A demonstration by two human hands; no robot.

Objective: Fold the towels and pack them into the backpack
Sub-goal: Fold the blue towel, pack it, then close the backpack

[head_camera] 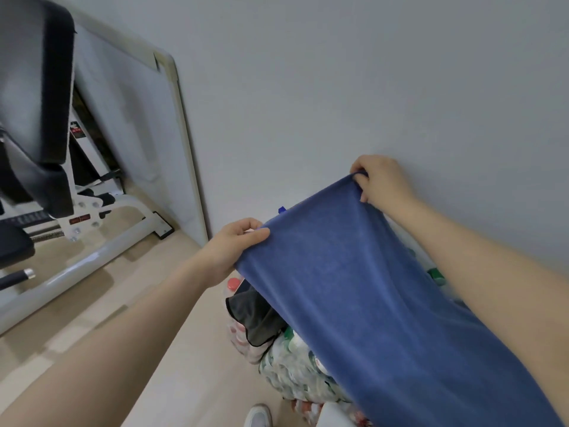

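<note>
- Far left, a white-framed exercise machine [92, 235] with black pads stands on the pale wood floor [191, 349].
- The left hand [229, 245] pinches one top corner of the blue towel [369, 303], fingers curled over its edge.
- Under the towel, packs of bottles [286, 368] with a black cloth [255, 318] draped on them.
- The right hand [380, 178] grips the other corner, higher, near the wall [338, 87].

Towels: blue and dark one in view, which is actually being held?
The blue towel. The left hand and right hand each grip an upper corner, stretching it out. The dark towel lies draped over packaged bottles below, untouched.
</note>
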